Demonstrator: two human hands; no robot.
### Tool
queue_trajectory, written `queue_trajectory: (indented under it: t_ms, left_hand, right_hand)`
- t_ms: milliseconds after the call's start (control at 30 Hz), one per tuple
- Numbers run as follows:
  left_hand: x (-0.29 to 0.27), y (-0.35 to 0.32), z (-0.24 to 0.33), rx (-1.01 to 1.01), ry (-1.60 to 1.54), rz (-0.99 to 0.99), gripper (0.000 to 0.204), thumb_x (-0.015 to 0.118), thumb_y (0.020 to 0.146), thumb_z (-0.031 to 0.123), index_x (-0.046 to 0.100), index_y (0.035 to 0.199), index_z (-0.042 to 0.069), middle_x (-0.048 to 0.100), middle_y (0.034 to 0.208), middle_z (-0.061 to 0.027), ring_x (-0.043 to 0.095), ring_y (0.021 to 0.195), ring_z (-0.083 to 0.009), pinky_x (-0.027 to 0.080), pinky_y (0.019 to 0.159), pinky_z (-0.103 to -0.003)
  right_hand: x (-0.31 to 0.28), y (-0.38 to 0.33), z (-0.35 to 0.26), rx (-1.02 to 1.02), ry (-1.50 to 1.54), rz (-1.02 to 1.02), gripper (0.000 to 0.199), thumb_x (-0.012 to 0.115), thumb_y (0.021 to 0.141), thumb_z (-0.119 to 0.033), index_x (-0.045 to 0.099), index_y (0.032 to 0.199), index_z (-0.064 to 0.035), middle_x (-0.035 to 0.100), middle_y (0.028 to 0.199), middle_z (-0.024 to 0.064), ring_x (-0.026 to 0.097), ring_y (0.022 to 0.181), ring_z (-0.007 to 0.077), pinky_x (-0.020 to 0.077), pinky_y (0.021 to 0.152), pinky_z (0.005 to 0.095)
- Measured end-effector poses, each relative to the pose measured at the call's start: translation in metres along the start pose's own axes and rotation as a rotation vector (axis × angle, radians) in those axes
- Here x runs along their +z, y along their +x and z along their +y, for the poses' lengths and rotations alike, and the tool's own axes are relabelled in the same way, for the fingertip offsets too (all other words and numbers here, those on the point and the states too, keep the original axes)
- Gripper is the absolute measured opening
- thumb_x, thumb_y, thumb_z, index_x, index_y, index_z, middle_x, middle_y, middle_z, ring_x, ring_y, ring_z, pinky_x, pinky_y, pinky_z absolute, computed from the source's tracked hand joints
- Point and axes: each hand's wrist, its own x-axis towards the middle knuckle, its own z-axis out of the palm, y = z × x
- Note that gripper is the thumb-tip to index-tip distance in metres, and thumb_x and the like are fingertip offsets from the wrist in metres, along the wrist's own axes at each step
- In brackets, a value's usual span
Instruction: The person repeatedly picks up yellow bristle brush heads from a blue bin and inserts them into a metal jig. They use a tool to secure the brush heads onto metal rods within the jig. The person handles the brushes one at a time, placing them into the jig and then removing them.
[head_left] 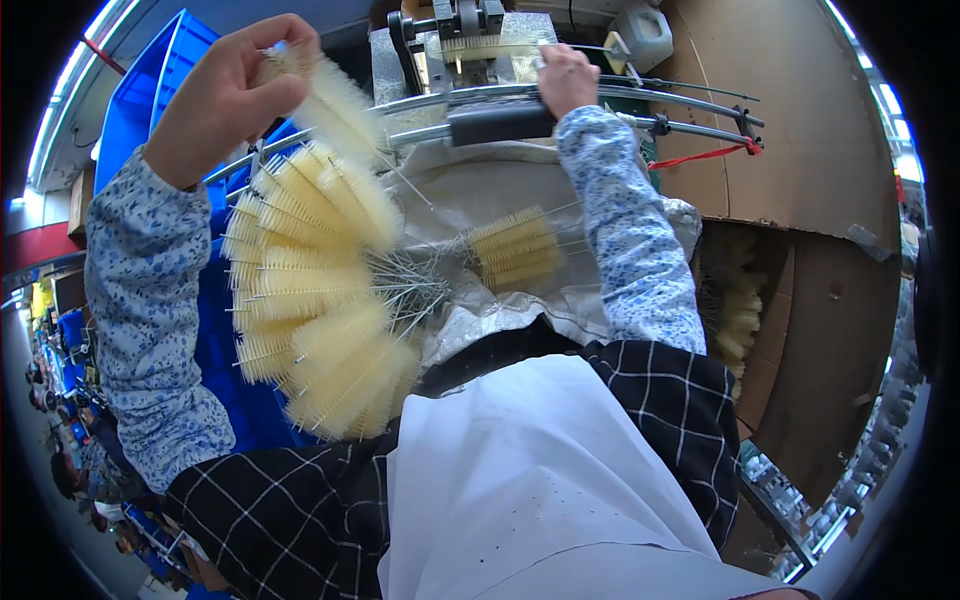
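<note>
My left hand (240, 95), raised at the upper left, pinches the tip of a cream-bristled bottle brush (345, 110). That brush hangs down and its wire stem slants toward my lap. At the machine (467, 20), my right hand (568, 80) has its fingers closed around the stem end of another, narrower brush (485, 47), which lies level across the machine's front. Below my left hand fans out a large pile of similar brushes (310, 270), their thin wire stems (410, 290) bunched toward the middle. A smaller bundle of brushes (517, 245) lies on the pale cloth.
Two curved metal rails (690, 95) with a black sleeve (500, 118) cross before the machine. Blue crates (150, 80) stand at left. Cardboard (800, 120) walls the right side, with more brushes (740, 310) in an opening. A white jug (643, 38) stands behind.
</note>
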Motion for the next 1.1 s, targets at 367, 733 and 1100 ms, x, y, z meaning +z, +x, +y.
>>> queue_trajectory:
  t_ms: [367,733,1100]
  left_hand:
    - [-0.004,-0.011,-0.018,-0.005,-0.175,-0.09,0.024,0.051,0.081,0.023,0.049,0.101,0.01,0.045,0.06,0.0025,0.042,0.044,-0.0022,0.035,0.041,-0.015]
    - [0.046,0.016,-0.001,0.142,-0.365,-0.228,0.024,0.053,0.082,0.021,0.048,0.102,0.008,0.051,0.067,-0.0003,0.05,0.052,-0.0052,0.045,0.05,-0.018]
    - [0.051,-0.017,-0.027,-0.053,0.351,-0.224,0.039,0.063,0.075,0.018,0.047,0.108,0.007,0.051,0.102,-0.0129,0.054,0.089,-0.022,0.045,0.078,-0.035]
  right_hand:
    - [0.003,0.042,0.096,-0.008,-0.055,-0.118,0.027,0.045,0.084,-0.033,0.06,0.104,-0.021,0.057,0.108,0.0083,0.053,0.098,0.0306,0.0424,0.084,0.0399]
    - [-0.129,-0.039,0.07,-0.248,0.776,-0.818,0.036,0.05,0.088,-0.027,0.05,0.116,-0.0054,0.057,0.103,0.0059,0.055,0.095,0.0185,0.0402,0.09,0.0309]
    - [-0.06,-0.031,-0.008,-0.217,0.294,-0.003,0.031,0.055,0.081,-0.018,0.055,0.112,-0.0208,0.058,0.09,0.0025,0.053,0.078,0.0205,0.0417,0.07,0.0311]
